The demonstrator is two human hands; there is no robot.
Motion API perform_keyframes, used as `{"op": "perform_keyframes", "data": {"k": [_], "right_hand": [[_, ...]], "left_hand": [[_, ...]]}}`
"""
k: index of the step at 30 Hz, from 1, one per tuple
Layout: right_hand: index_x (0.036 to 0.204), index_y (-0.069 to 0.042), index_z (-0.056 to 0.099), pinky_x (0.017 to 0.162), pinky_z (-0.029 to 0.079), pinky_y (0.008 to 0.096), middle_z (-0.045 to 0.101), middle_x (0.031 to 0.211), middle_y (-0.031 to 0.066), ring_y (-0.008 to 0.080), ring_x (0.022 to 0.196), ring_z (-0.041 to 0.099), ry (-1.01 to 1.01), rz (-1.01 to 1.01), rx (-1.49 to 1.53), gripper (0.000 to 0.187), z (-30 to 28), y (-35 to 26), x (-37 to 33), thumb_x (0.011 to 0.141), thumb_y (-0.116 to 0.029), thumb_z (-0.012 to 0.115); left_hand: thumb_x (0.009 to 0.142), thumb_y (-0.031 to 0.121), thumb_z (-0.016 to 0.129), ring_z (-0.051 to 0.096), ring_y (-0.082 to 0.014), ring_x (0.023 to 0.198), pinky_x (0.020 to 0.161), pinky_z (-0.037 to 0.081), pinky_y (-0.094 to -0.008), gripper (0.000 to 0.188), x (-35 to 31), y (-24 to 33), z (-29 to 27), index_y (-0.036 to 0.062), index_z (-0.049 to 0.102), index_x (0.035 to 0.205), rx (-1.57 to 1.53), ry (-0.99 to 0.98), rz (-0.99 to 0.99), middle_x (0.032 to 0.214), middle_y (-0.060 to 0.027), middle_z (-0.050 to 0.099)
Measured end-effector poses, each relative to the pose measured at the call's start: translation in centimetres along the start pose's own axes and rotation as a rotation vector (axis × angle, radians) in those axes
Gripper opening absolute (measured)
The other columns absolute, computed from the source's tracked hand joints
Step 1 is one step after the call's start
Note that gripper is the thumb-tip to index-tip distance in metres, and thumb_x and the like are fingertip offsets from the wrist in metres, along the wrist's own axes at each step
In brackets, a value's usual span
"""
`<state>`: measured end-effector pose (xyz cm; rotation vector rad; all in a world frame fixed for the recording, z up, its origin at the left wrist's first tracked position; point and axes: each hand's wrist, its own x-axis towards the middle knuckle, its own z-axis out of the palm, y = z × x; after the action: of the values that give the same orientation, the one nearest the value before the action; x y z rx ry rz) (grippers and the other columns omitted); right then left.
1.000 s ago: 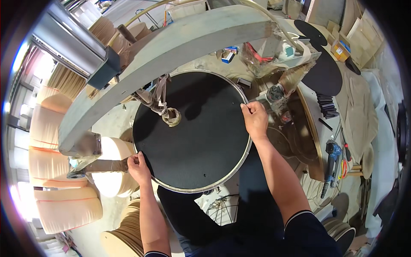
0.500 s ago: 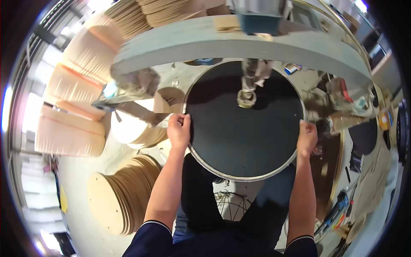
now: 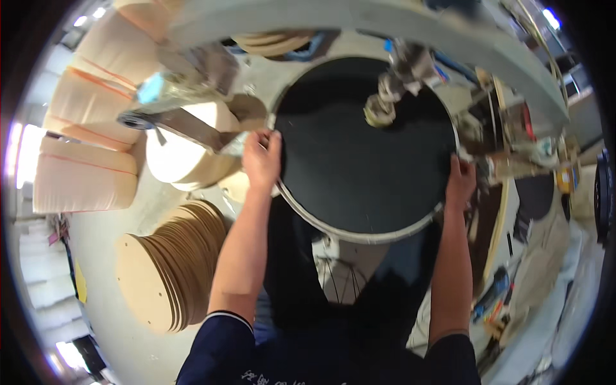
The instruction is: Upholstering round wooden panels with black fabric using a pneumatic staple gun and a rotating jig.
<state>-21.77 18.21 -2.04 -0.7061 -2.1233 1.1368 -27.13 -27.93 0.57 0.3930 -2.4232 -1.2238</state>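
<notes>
A large round black disc (image 3: 359, 173) with a pale rim lies in front of me above my knees. On its left edge my left hand (image 3: 262, 160) is closed, with the thumb near the rim. My right hand (image 3: 460, 183) is closed on the right edge; its lower fingers are hidden. Over the far part of the disc hangs a machine head (image 3: 380, 110) wrapped in ragged pale material; whether it touches the black surface I cannot tell.
A grey machine beam (image 3: 385, 22) arches across the far side. To the left stand a row of thin round boards (image 3: 186, 263), tall pale stacks (image 3: 83, 173) and a metal bracket (image 3: 186, 125) near my left hand. Tools (image 3: 493, 292) lie at the right.
My view has shifted, so the disc, hands and beam appear higher in the picture. Both hands keep their places on the rim. The machine head appears slightly further right over the disc.
</notes>
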Motion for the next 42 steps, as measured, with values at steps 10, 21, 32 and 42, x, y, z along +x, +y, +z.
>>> {"op": "perform_keyframes", "data": {"k": [10, 21, 32, 42], "right_hand": [[0.101, -0.001, 0.068, 0.064, 0.043, 0.027, 0.054, 0.08, -0.0035, 0.0078, 0.069, 0.047, -0.012, 0.098, 0.085, 0.034, 0.7, -1.1, -0.3, 0.093, -0.03, 0.085], [0.106, -0.001, 0.067, 0.065, 0.043, 0.026, 0.051, 0.078, -0.0056, 0.0072, 0.069, 0.046, -0.013, 0.103, 0.112, 0.039, 0.7, -0.3, -0.6, 0.091, -0.032, 0.086], [0.109, -0.001, 0.068, 0.064, 0.043, 0.0253, 0.05, 0.077, -0.0064, 0.0063, 0.069, 0.045, -0.042, 0.105, 0.222, 0.041, 1.0, 0.2, -0.4, 0.09, -0.033, 0.087], [0.109, -0.001, 0.068, 0.065, 0.044, 0.0251, 0.051, 0.078, -0.0056, 0.007, 0.069, 0.046, -0.028, 0.102, 0.182, 0.045, 0.9, 0.5, -0.5, 0.088, -0.035, 0.088]], "left_hand": [[0.095, 0.026, 0.08, 0.055, -0.0173, 0.068, 0.067, 0.049, -0.0345, 0.028, 0.3, -0.5, -0.1, 0.0035, 0.069, 0.108, -0.026, -0.026, -0.019, 0.077, -0.004, 0.061], [0.096, 0.027, 0.079, 0.052, -0.014, 0.067, 0.066, 0.047, -0.0328, 0.027, 0.1, -0.4, -0.5, 0.0039, 0.069, 0.107, -0.043, -0.021, -0.032, 0.074, -0.0018, 0.058], [0.097, 0.022, 0.078, 0.049, -0.0118, 0.067, 0.065, 0.046, -0.0299, 0.023, 0.2, 0.1, -0.5, 0.0037, 0.068, 0.108, -0.07, -0.028, -0.03, 0.073, 0.0005, 0.055], [0.098, 0.023, 0.077, 0.047, -0.0117, 0.066, 0.064, 0.045, -0.0301, 0.024, 0.3, -0.7, -0.4, 0.0042, 0.068, 0.109, -0.081, -0.036, -0.008, 0.073, 0.001, 0.052]]}}
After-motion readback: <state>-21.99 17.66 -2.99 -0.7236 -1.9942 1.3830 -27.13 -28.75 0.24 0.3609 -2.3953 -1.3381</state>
